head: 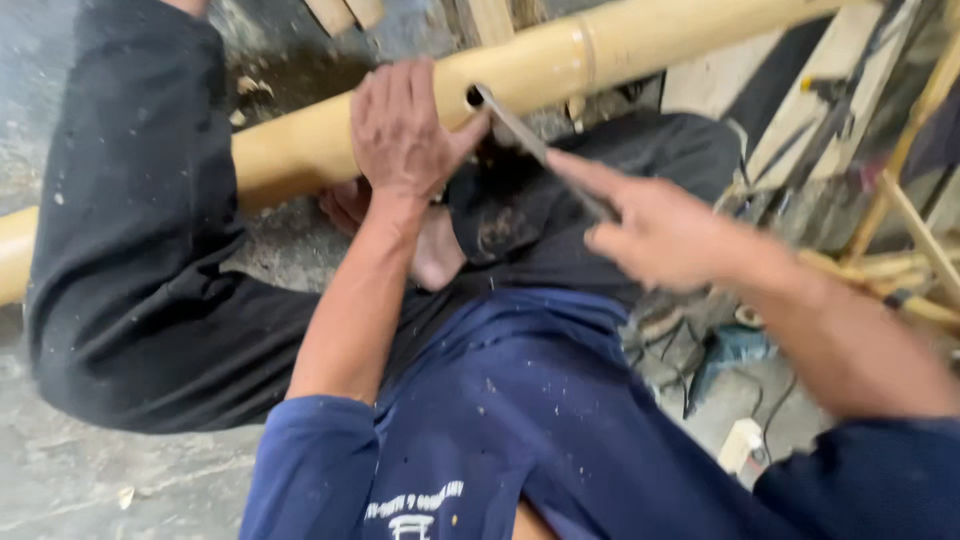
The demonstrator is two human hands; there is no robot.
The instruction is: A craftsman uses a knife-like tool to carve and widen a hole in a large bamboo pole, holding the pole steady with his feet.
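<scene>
Grey concrete floor (pixel 60 480) carries a long yellow bamboo pole (pixel 560 60), running near-left to far-right. Left hand (pixel 400 130) presses on it; right hand (pixel 655 235) clamps a flat metal file (pixel 530 140) whose tip enters the pole's hole. Wooden slats (pixel 800 110) lie right.

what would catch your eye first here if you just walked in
The thick yellow bamboo pole crossing the top, with the left hand pressed on it beside a small hole. Next, the right hand at centre right, working a thin metal blade into that hole. Bamboo slats pile up at the right edge.
</scene>
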